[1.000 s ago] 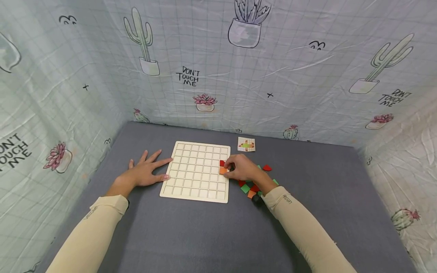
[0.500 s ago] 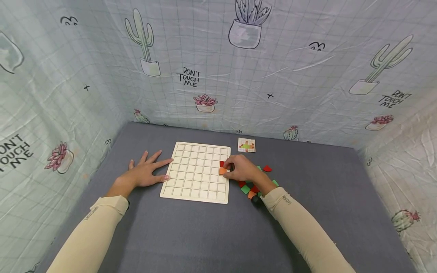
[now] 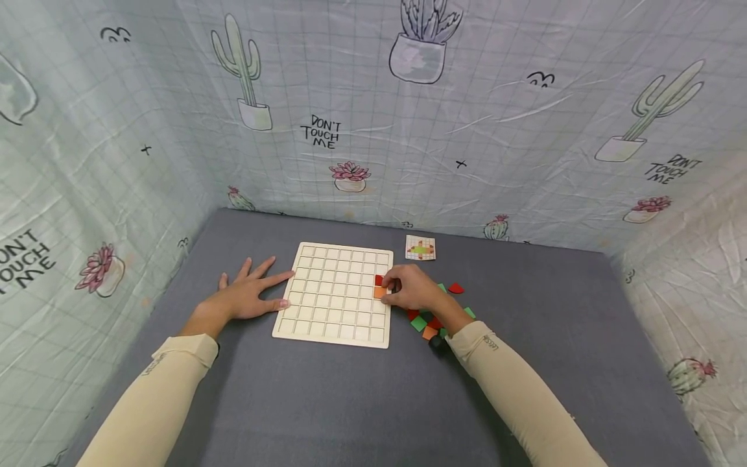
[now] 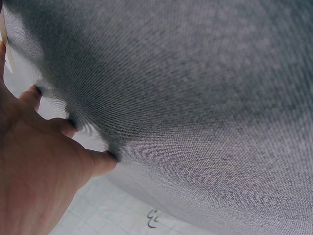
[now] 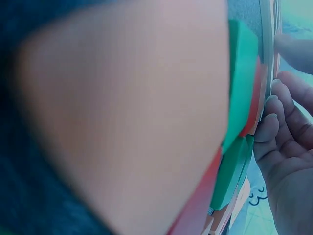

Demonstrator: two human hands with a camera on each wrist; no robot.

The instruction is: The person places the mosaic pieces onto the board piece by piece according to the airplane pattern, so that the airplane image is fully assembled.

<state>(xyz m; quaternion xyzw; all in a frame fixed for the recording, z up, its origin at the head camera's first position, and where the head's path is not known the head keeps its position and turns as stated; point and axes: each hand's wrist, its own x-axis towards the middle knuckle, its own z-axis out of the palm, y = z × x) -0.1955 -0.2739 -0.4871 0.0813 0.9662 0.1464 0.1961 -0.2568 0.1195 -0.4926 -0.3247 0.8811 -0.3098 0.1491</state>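
A pale wooden grid board (image 3: pixel 334 285) lies on the grey table. My left hand (image 3: pixel 248 295) rests flat with spread fingers, its thumb and index finger at the board's left edge; the left wrist view shows the same hand (image 4: pixel 39 156) with fingertips on the cloth. At the board's right column, my right hand (image 3: pixel 411 288) pinches an orange square tile (image 3: pixel 380 292) between thumb and index finger. A red tile (image 3: pixel 379 280) sits in the cell just beyond it, partly under the fingers. In the right wrist view, the right hand (image 5: pixel 293 147) is curled at the board's edge.
Loose tiles lie beneath and around the right forearm, among them a green tile (image 3: pixel 418 323), an orange tile (image 3: pixel 430 333) and a red rounded tile (image 3: pixel 456 288). A small pattern card (image 3: pixel 420 248) lies beyond the board. Printed cloth (image 3: pixel 373 130) hangs around the table.
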